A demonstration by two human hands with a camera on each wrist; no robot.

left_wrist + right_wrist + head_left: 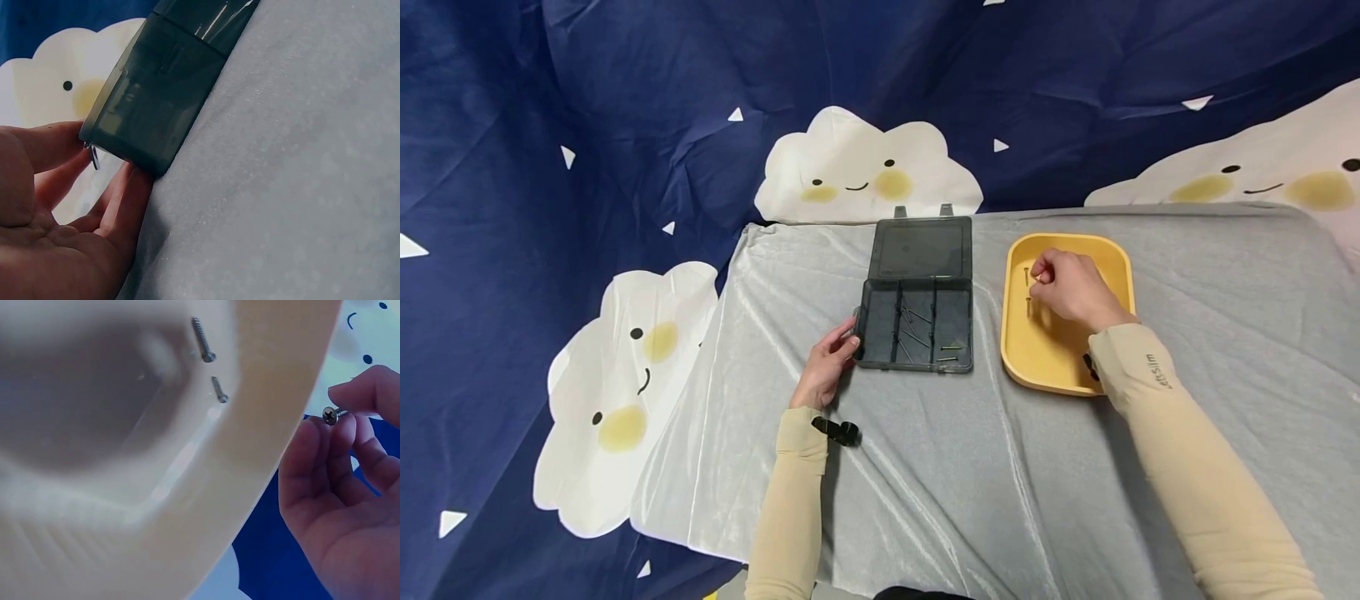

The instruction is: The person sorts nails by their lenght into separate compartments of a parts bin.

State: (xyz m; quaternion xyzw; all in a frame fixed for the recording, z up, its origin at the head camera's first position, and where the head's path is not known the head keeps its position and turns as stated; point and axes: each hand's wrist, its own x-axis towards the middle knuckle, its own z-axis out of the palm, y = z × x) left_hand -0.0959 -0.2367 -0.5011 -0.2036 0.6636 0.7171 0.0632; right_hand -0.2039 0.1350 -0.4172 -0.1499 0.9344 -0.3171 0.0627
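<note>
My right hand (pixel 1071 286) is over the yellow tray (pixel 1011 350). In the right wrist view its thumb and fingers pinch a screw (pixel 330 415) with a cross-slotted head. Two more screws lie on the tray's floor: a longer screw (pixel 202 340) and a shorter-looking screw (pixel 219 390). My left hand (pixel 827 367) holds the left side of a dark see-through compartment box (pixel 877 333), thumb at one edge and fingers at the other in the left wrist view. Its middle compartment holds several screws (pixel 917 337); two screws (pixel 951 347) lie in the right one.
The box's lid (pixel 921 246) lies folded back, its two latches pointing away. A grey cloth (pixel 925 483) covers the table under the box and tray. Behind the table's far edge hangs a dark blue curtain (pixel 662 67) with white clouds.
</note>
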